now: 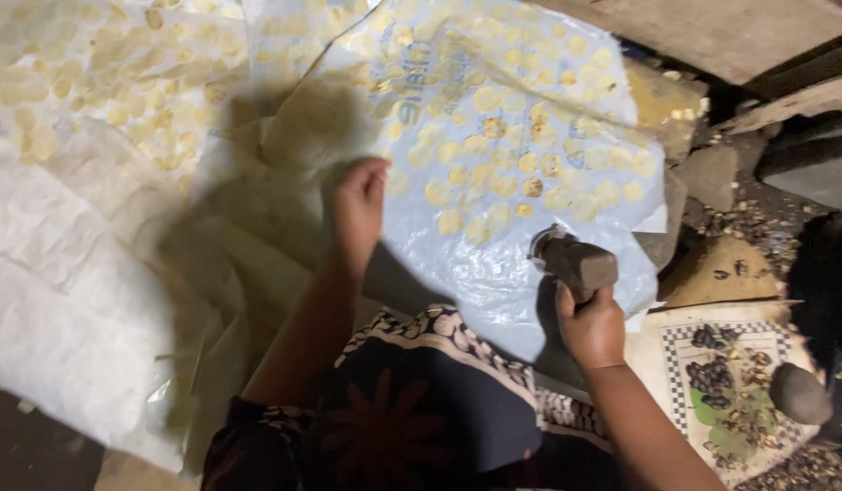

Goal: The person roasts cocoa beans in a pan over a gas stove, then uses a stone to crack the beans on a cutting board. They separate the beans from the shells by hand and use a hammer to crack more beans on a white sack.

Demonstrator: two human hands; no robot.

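A wide plastic sheet already carries many flattened yellow discs, with bare patches near the person. The right hand is clamped around a hammer, its head above that fist. The left hand presses curled fingers onto the sheet beside the nearest discs; whether it holds anything I cannot tell.
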